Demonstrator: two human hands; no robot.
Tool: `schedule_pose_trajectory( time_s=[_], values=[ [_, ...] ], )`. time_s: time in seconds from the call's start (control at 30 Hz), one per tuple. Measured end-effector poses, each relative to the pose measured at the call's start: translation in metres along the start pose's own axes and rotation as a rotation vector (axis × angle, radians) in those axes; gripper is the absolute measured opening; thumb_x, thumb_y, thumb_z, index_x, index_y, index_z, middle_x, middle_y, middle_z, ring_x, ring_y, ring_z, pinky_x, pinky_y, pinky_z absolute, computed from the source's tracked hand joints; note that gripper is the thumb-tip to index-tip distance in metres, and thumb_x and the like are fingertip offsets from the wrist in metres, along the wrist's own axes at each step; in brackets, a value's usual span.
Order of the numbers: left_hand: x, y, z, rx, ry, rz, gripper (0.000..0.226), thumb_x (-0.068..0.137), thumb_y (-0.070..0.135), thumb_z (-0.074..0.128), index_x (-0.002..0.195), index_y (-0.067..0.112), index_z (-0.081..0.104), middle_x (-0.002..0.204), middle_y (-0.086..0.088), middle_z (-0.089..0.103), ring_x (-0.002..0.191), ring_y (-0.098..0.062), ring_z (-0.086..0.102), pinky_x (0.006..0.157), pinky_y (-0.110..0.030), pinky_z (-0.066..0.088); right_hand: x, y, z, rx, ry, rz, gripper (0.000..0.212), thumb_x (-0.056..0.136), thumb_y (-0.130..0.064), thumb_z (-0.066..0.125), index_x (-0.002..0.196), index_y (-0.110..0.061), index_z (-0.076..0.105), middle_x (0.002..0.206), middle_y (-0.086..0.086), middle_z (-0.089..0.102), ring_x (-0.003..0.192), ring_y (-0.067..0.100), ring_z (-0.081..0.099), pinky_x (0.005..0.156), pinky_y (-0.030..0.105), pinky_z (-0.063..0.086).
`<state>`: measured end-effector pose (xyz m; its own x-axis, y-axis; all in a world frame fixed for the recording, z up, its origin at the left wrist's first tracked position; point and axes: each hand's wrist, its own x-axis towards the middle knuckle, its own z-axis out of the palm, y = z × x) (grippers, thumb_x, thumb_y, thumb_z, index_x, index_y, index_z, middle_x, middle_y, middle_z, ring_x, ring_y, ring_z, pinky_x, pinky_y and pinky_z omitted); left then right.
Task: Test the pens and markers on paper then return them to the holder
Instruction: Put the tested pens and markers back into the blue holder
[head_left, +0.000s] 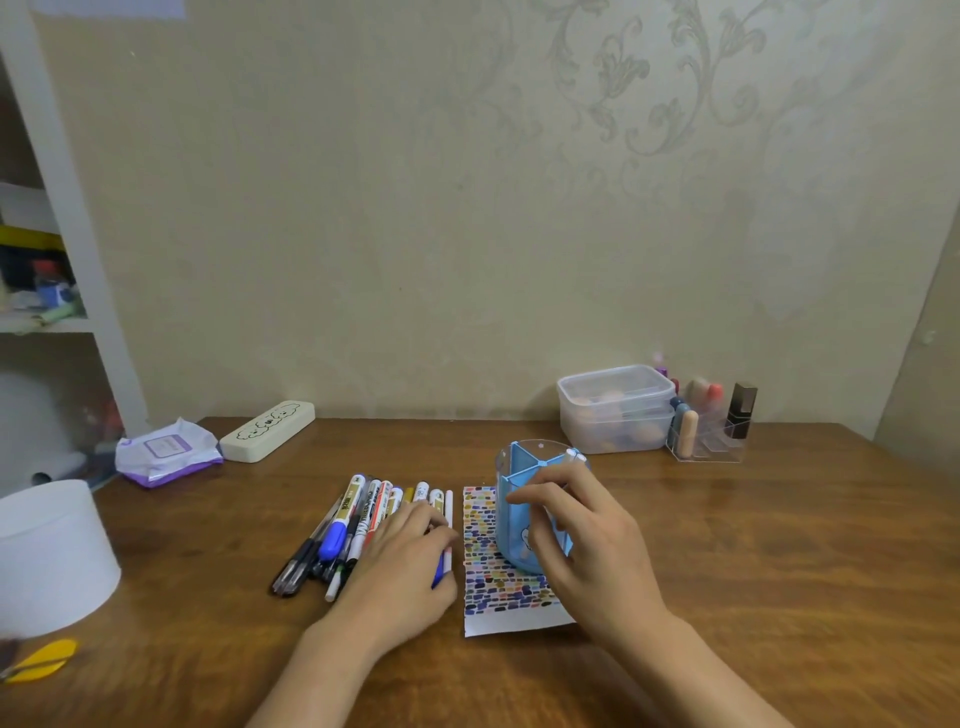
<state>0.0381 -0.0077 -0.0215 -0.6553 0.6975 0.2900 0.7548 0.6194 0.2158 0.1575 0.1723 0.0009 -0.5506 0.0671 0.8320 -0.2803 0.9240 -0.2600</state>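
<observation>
On the wooden worktop (727, 545) the right hand (587, 551) wraps its grip around the blue pen holder (519, 499), fingers curled over the near side. The holder stands on the paper (488, 587), which is covered in little colour swatches, and a couple of white pen tops poke out at its far right. The left hand (405, 561) lies over the row of pens and markers (358, 519) just left of the paper, fingers curled round a blue-tipped pen (440, 571). Far left: a pencil case (267, 431) and a wipes pack (166, 452). Far right: a clear plastic box (615, 408).
</observation>
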Motion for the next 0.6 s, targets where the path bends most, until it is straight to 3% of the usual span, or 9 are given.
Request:
schedule_pose_trajectory(
  time_s=[0.2, 0.37, 0.6],
  values=[
    [-0.0001, -0.0028, 0.0041, 0.004, 0.0, 0.043, 0.032, 0.096, 0.036, 0.055, 0.128, 0.038, 0.059, 0.132, 0.025, 0.045, 0.137, -0.001, 0.026, 0.119, -0.029, 0.022, -0.0017, 0.0014, 0.0018, -0.014, -0.044, 0.022, 0.022, 0.094, -0.025, 0.049, 0.104, -0.028, 0.068, 0.107, -0.013, 0.06, 0.093, 0.004, 0.059, 0.066, 0.026, 0.054],
    [0.0013, -0.0014, 0.0036, -0.061, 0.018, 0.093, 0.037, 0.095, 0.035, 0.054, 0.132, 0.04, 0.057, 0.132, 0.025, 0.05, 0.135, 0.003, 0.025, 0.113, -0.02, 0.014, -0.0006, 0.0004, 0.0003, -0.005, -0.048, 0.041, 0.022, 0.094, -0.025, 0.049, 0.102, -0.029, 0.068, 0.106, -0.016, 0.059, 0.091, 0.001, 0.059, 0.068, 0.022, 0.052],
    [0.0016, 0.0048, 0.0001, -0.109, -0.021, 0.039, 0.038, 0.098, 0.02, 0.044, 0.127, 0.039, 0.062, 0.125, 0.018, 0.061, 0.121, -0.003, 0.047, 0.104, -0.026, 0.042, -0.0007, 0.0022, 0.0009, 0.015, -0.076, 0.066, 0.021, 0.093, -0.025, 0.05, 0.1, -0.03, 0.068, 0.103, -0.017, 0.06, 0.085, -0.002, 0.056, 0.067, 0.016, 0.047]
  ],
)
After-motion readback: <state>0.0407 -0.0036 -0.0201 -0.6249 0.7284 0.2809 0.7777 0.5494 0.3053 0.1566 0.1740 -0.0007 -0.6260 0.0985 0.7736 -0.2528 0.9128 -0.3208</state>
